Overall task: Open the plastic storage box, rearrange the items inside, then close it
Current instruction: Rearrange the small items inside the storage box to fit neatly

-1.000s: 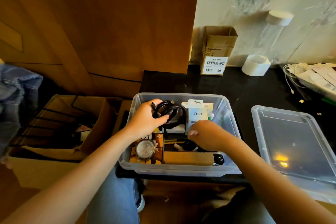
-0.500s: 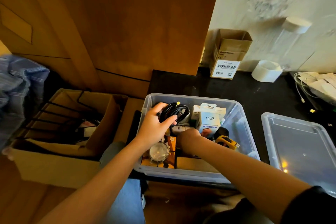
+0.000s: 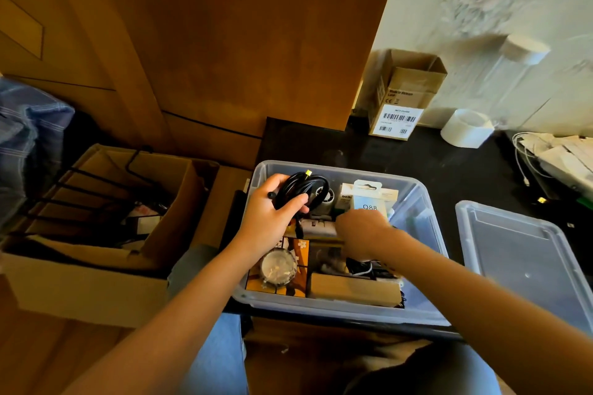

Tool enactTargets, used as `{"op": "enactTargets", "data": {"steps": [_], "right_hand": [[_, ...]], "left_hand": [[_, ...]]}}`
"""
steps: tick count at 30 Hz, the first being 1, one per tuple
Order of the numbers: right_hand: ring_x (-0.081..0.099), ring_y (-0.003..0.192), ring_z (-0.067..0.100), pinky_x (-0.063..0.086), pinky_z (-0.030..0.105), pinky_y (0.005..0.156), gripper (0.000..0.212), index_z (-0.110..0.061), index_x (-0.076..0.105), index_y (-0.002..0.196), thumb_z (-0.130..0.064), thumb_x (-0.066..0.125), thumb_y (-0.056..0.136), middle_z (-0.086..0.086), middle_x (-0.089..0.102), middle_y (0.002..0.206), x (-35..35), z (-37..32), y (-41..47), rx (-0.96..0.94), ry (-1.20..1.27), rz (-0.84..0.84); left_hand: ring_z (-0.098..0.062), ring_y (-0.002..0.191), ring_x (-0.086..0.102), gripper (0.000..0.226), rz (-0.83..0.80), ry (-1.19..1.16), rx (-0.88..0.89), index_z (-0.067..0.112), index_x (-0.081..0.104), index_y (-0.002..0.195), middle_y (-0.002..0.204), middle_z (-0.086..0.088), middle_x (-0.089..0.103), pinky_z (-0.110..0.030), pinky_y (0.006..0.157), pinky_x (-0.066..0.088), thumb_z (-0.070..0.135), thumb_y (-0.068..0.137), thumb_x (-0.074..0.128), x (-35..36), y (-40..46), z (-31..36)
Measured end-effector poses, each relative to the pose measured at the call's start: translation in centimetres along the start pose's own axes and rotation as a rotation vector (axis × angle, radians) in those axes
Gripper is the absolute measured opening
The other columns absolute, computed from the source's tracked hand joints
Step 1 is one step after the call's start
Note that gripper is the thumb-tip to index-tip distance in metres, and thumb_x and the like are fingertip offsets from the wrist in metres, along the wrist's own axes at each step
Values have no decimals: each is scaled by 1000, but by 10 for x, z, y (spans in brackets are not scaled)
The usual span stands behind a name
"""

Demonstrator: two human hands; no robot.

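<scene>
On the black tabletop (image 3: 449,170) sits the clear plastic storage box (image 3: 417,202), open, its lid (image 3: 529,253) lying flat just to the right of it. Left hand (image 3: 269,221) is over the box's far-left corner, fingers curled round a coiled black cable (image 3: 305,189), bundle lifted above the contents. Right hand (image 3: 362,231) reaches into the middle of the box, knuckles up, fingers bent down among the items; motion-blurred, cannot tell whether it holds anything. White Q88 carton (image 3: 369,199) stands upright at the back of the box, just behind the right hand. Near-left of the box: round clear-topped tin (image 3: 277,266) on an orange floral box (image 3: 301,250). Along the near wall: a long tan box (image 3: 353,290). Left of the table, a big open cardboard box (image 3: 96,266) with black wire hangers (image 3: 106,183). Against the wall at the back: small cardboard carton with barcode label (image 3: 401,99), white tape roll (image 3: 467,128)
</scene>
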State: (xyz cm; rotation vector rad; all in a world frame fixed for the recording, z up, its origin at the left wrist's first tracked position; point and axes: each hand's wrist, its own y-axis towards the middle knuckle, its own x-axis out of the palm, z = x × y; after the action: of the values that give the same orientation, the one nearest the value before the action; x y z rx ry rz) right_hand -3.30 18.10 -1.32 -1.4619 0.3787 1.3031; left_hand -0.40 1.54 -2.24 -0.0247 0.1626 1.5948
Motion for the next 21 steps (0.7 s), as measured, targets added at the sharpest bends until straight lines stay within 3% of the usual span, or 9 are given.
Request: {"op": "enactTargets", "data": {"steps": [2,4,7,9,13,16,19,21], "right_hand": [[53,77,17,41,26,66,15,-14,58,96,-27,53,90,-1,57,85,-10,11,-11,30,14,46],[48,65,12,42,24,61,26,-16,51,74,-36,52,90,-5,49,68,-20,28,-24,87,103,35],[49,60,8,46,24,66,31,-19,47,70,-41,50,91,-7,49,61,-21,54,-43,205,290,-28],[48,58,7,44,21,63,34,-17,45,65,-37,49,92,-7,48,60,-13,59,-53,272,271,-51],[52,70,11,41,20,65,12,-17,57,84,-25,52,91,-5,48,66,2,49,-59,343,94,-89],[50,71,14,40,22,63,18,-14,61,102,-25,53,90,0,57,79,2,41,-59,342,61,22],[50,75,17,42,24,63,24,-14,60,102,-34,53,89,6,64,100,2,26,-45,138,180,64],[56,86,19,46,27,74,23,-14,61,102,-31,55,89,6,65,106,6,18,-29,-25,262,14]], "left_hand": [[-5,72,67,12,4,-10,2,10,59,100,81,-2,67,-16,69,52,3,89,60,0,0,0],[-4,72,67,13,-9,-5,0,6,59,101,82,-2,67,-15,69,52,3,89,61,0,-1,0],[-6,73,67,17,-43,2,-13,0,58,104,82,-4,66,-18,74,54,3,88,61,1,-1,-1],[-7,75,67,18,-68,21,-14,1,58,106,82,-4,67,-18,76,53,4,88,61,2,-2,-1],[-8,77,67,18,-87,45,-13,3,59,106,82,-4,68,-20,77,53,5,88,62,1,-2,0],[-9,77,68,18,-92,48,-13,3,59,106,83,-4,69,-19,74,53,5,88,61,1,-2,0],[-7,76,68,15,-95,49,-9,3,60,103,82,-4,68,-15,72,52,5,88,61,0,-2,0],[-7,76,68,16,-91,48,-8,2,60,103,83,-4,68,-14,72,50,5,88,62,0,-2,1]]}}
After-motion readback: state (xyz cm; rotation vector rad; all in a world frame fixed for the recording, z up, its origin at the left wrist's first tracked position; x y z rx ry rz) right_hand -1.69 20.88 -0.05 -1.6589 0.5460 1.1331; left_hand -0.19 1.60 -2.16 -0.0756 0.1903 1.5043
